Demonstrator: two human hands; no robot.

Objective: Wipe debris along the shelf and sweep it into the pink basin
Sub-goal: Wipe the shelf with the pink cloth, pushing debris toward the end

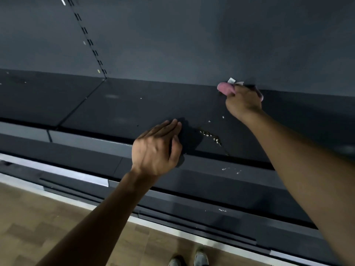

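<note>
Gripping a bunched pink cleaning cloth [226, 88], the right hand [243, 103] reaches to the rear of the dark grey metal shelf [134, 106], fingers curled round the cloth where shelf meets the back panel [192, 41]; a small white scrap of paper [231, 80] sits just beyond its knuckles, probably the next item to be dragged forward.

Left hand [156, 148]: flat, fingers straight and together, resting at the shelf's front lip, edge of the palm turned toward the right hand. Likely serving as a stop or a brace.

Debris, pale crumbs in a loose line [210, 136]: lies between the two hands, just beside the left fingertips, near the front edge. A few stray specks [216, 119] nearer the right wrist; one fleck [141, 98] beyond the left hand.

Pink basin: not in view; position cannot be told.

Lower ledge [230, 170]: carries white flecks below the right forearm.

Wood-pattern floor [57, 217] and pale shoes [200, 259]: below both arms.
</note>
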